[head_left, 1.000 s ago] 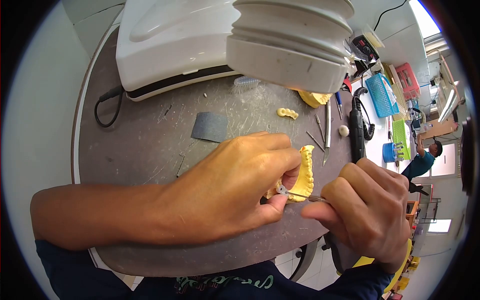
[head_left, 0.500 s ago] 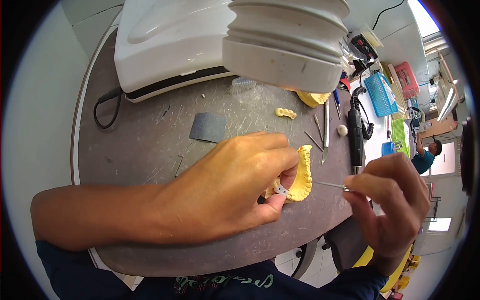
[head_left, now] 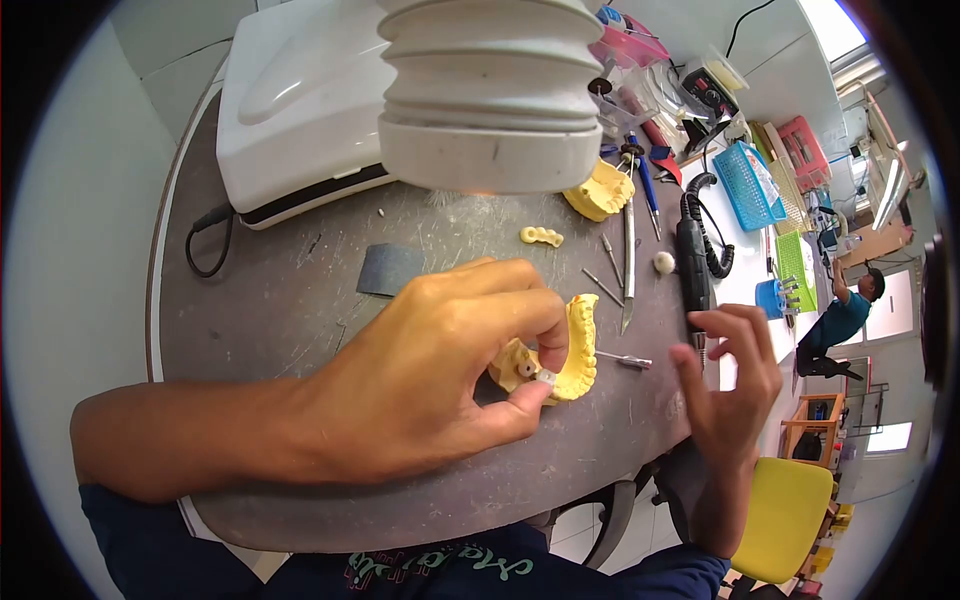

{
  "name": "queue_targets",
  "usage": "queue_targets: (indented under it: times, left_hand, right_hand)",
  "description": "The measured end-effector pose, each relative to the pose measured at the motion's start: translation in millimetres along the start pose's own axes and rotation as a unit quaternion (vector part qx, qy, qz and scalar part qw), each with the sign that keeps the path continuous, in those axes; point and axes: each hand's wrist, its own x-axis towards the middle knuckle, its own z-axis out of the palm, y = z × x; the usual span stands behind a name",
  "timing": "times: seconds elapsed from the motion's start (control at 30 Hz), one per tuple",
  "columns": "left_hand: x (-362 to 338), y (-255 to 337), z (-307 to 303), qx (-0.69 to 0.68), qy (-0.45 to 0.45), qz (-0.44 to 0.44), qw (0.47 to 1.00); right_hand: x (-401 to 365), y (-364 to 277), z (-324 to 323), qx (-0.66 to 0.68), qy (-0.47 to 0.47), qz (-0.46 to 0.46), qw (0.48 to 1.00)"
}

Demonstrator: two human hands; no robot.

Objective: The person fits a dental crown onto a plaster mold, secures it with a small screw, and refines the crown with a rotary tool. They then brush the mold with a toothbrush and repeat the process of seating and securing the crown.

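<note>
My left hand (head_left: pixel 455 370) pinches a small white dental piece (head_left: pixel 545 377) between thumb and fingertip, over the yellow plaster dental model (head_left: pixel 582 350). The fingers cover part of the model. A round hole shows in the model's near block, beside the thumb. Just right of the model, a thin metal hand tool (head_left: pixel 628 360) lies on the bench. My right hand (head_left: pixel 735 385) is raised at the bench's right edge, fingers apart and holding nothing.
Behind the hands are a grey abrasive sheet (head_left: pixel 390 270), a tooth-coloured bridge (head_left: pixel 541 236), a second plaster model (head_left: pixel 603 192), a knife (head_left: pixel 629 265) and a black handpiece (head_left: pixel 692 265). A white ribbed suction hose (head_left: pixel 490 150) hangs overhead. Another person (head_left: pixel 840 315) is far right.
My right hand has let go of the metal tool, which now lies beside the model, and its fingers have spread. My left hand still pinches the white piece. The view has shifted slightly.
</note>
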Motion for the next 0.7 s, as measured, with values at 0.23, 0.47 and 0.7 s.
queue_targets:
  times: [0.23, 0.47, 0.7]
  left_hand:
    - [3, 13, -13, -0.076, 0.043, -0.118, 0.989]
    - [4, 9, -13, -0.183, 0.066, -0.179, 0.964]
    - [6, 7, -9, -0.274, 0.081, -0.229, 0.931]
  right_hand:
    - [-1, 54, -3, 0.015, -0.164, 0.266, 0.95]
    - [4, 64, 4, 0.147, -0.157, 0.24, 0.947]
    - [26, 33, 9, 0.771, -0.014, 0.254, 0.583]
